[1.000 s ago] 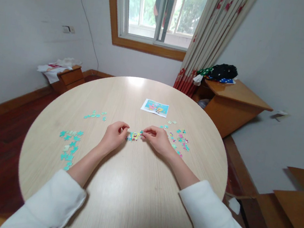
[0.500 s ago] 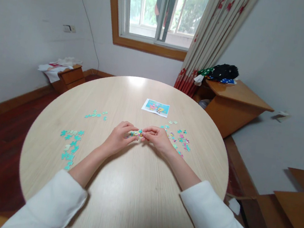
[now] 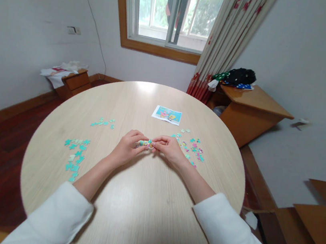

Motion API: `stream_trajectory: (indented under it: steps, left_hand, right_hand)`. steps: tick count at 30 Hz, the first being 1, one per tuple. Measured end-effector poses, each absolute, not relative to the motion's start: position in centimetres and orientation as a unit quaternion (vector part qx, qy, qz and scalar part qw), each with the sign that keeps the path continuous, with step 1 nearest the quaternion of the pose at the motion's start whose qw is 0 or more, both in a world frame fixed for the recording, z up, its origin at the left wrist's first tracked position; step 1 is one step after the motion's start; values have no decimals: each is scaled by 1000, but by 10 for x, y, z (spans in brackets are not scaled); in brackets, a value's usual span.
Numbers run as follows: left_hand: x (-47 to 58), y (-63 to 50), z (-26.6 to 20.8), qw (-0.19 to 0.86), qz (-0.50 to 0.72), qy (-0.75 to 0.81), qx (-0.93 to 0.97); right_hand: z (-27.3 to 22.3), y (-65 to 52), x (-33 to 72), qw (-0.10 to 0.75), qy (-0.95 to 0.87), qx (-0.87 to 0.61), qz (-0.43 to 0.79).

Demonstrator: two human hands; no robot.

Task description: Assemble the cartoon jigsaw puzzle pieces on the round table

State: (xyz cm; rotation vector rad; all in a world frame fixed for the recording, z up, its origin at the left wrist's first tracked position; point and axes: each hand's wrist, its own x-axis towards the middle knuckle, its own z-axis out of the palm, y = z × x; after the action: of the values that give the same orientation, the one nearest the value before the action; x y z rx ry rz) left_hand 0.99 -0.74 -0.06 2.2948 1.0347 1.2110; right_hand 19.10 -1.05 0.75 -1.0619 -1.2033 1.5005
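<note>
Puzzle [image 3: 145, 143] (part-joined), between both hands, near mid-table [image 3: 137, 215]. Left hand [image 3: 129, 145], a second ago at its left edge, has since curled round that end, thumb and fingers gripping; right hand [image 3: 168, 147] pinches the right end. Work appears steadied from both sides. Count: one sheet [image 3: 166, 115]; loose pieces [image 3: 79, 160], two groups left, one scatter right, too small to number.

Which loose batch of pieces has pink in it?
The right batch, beside the right hand, shows pink among its teal. The upper left batch and lower left batch show teal and pale green, no pink.
</note>
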Motion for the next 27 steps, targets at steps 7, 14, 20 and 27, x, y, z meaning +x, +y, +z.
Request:
stream_trajectory:
  steps: [7, 14, 20, 27]
  left_hand:
    - [10, -7, -1, 177, 421, 365, 811]
    - [4, -6, 6, 179, 426, 387, 798]
    - [-14, 8, 2, 150, 447, 436, 766]
    - [-15, 11, -3, 155, 443, 442, 765]
  right_hand:
    - [3, -9, 191, 448, -480, -425, 624]
    - [4, -10, 192, 445, -467, -413, 643]
    - [8, -10, 193, 461, -466, -436, 616]
    - [8, -10, 194, 468, -479, -438, 600]
